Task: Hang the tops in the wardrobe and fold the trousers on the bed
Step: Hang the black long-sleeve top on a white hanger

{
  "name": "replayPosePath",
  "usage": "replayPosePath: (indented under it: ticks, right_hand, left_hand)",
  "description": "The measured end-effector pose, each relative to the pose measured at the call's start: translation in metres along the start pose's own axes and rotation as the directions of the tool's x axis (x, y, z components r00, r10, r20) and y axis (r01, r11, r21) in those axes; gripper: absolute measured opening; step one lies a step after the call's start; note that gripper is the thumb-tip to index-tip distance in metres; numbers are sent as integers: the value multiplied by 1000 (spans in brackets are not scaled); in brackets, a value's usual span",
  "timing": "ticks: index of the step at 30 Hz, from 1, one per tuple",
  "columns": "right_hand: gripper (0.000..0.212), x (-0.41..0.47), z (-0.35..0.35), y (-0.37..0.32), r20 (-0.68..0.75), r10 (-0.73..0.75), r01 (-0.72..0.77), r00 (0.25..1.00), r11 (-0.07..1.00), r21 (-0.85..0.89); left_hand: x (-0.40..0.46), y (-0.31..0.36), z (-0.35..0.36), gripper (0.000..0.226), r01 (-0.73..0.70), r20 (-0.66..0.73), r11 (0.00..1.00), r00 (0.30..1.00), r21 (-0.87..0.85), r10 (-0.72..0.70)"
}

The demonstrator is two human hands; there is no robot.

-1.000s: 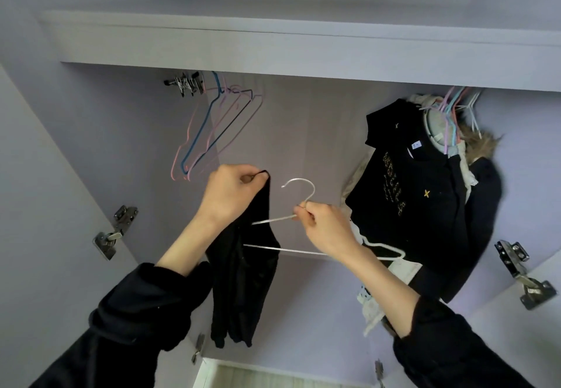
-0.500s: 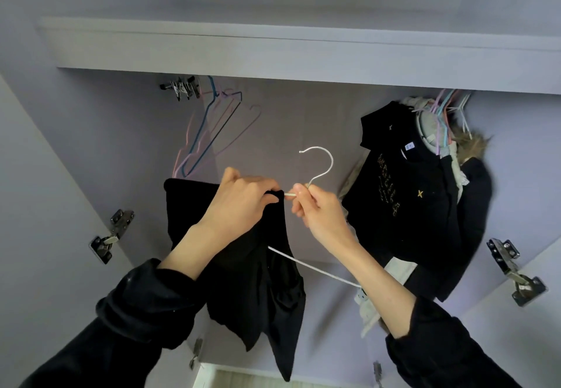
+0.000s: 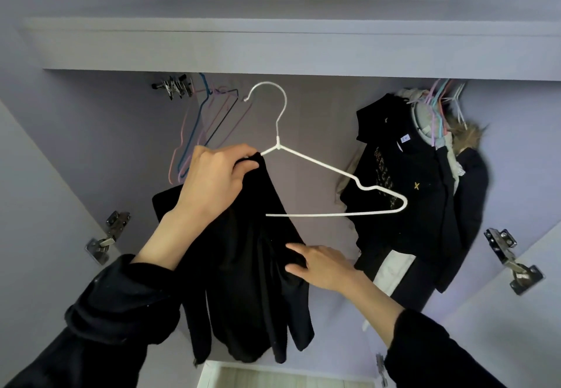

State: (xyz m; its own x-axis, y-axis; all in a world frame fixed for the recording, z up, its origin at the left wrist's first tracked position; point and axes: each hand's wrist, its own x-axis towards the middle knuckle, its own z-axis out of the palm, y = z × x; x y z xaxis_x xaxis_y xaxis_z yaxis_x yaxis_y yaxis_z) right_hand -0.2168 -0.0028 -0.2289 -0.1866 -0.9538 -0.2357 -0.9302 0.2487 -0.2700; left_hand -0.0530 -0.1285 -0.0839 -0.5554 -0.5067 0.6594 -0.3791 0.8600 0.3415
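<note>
Pastel empty hangers [image 3: 209,123] left, dark hung clothes [image 3: 425,193] right.

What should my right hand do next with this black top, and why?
Probably pull the black top across the white hanger's bare right arm. Only its left side is on, pinched by your left hand, and your right hand already touches the cloth.
</note>
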Motion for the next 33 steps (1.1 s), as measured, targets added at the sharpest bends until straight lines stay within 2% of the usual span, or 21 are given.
replayPosePath:
  ticks: [2, 4, 7, 9, 14, 18, 21, 25, 29, 33]
  right_hand:
    - [51, 6, 4, 13, 43, 62, -59, 997, 997, -51]
    - [45, 6, -1, 32, -24, 108, -109, 994, 994, -21]
    - [38, -7, -20, 68, -116, 157, -150, 981, 986, 73]
    - [33, -17, -35, 89, -175, 177, -157, 969, 980, 118]
    - [21, -26, -69, 96, -345, 84, -61, 935, 995, 79]
    - [12, -24, -91, 85, -406, 1, -4, 914, 1000, -7]
    - [9, -25, -98, 82, -345, -25, 9, 938, 999, -48]
    - [12, -28, -102, 76, -268, -7, 12, 963, 1000, 18]
    - [8, -28, -115, 66, -329, -1, 16, 944, 999, 42]
    - [10, -28, -130, 44, -465, -117, 112, 878, 993, -39]
  left_hand:
    - [0, -4, -6, 16, -2, -25, 1000, 1000, -11, 2]
    - [-2, -15, -12, 15, 39, -44, 999, 998, 9, -39]
    - [-14, -37, -21, 19, 205, -56, 977, 978, 63, -202]
    - [-23, -48, -21, 20, 256, -54, 960, 966, 110, -252]
    - [-30, -51, -13, 13, 100, 34, 974, 994, 203, -109]
    - [-24, -46, -11, 11, 38, 14, 977, 999, 210, -42]
    - [-22, -51, -12, 10, 60, -73, 962, 996, 266, -42]
    - [-20, -53, -11, 11, 82, -117, 960, 992, 267, -52]
    - [-24, -48, -2, 8, 72, -83, 957, 995, 281, -50]
    - [-27, -42, 9, 7, 39, -39, 956, 999, 291, -29]
